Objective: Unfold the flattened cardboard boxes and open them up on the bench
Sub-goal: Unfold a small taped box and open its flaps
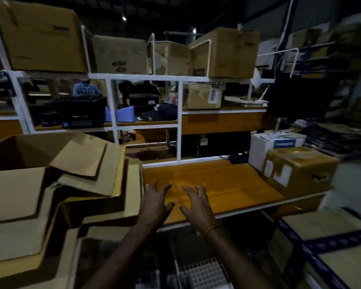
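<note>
Several brown cardboard boxes (50,184), opened with flaps spread, lie piled on the left of the orange wooden bench (227,180). My left hand (154,202) and my right hand (196,204) hover side by side over the bench's front edge, fingers spread and loosely curled, holding nothing. The left hand is just right of the pile and does not touch it. The view is dim and slightly blurred.
A taped brown box (300,170) and a white carton (273,147) sit at the bench's right end. White-framed shelves (179,119) behind carry large boxes and a printer (81,113). People work beyond the shelves. Flat cardboard (331,247) lies low at the right.
</note>
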